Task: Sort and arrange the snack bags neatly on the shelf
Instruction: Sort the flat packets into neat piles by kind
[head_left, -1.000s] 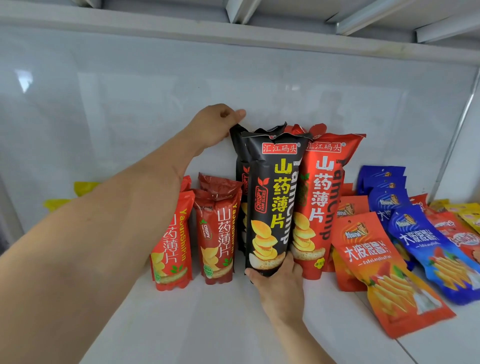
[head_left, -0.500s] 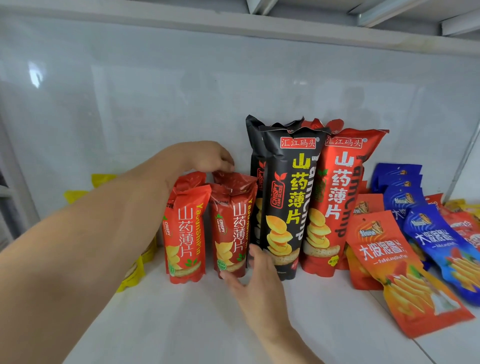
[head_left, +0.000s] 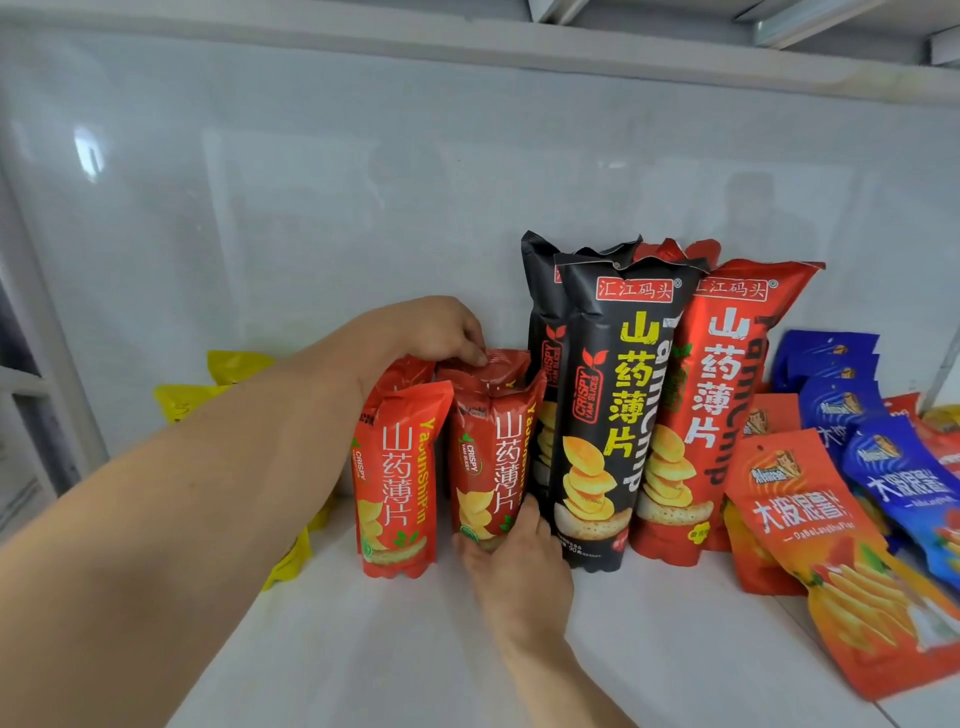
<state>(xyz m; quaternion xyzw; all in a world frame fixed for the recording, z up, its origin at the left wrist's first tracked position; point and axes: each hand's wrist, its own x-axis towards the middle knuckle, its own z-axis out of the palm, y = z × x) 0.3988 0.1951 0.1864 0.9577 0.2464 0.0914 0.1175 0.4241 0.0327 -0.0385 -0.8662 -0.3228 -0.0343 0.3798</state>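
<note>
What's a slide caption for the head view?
Both hands grip a small red chip bag beside tall black bags.

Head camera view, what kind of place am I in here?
Probably a shop or stockroom shelf. Several identical small red yam chip bags and tall black yam chip bags stand in rows on a white shelf board, with another shelf's underside above.

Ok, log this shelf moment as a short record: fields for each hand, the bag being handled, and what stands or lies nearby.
left hand: grips the top of the small red yam chip bag
right hand: holds that bag's bottom
bag state: upright on the shelf
to its left: second small red bag, upright
to its right: tall black bag, then tall red bag, upright
far right: orange packet and blue packets, lying slanted
</note>
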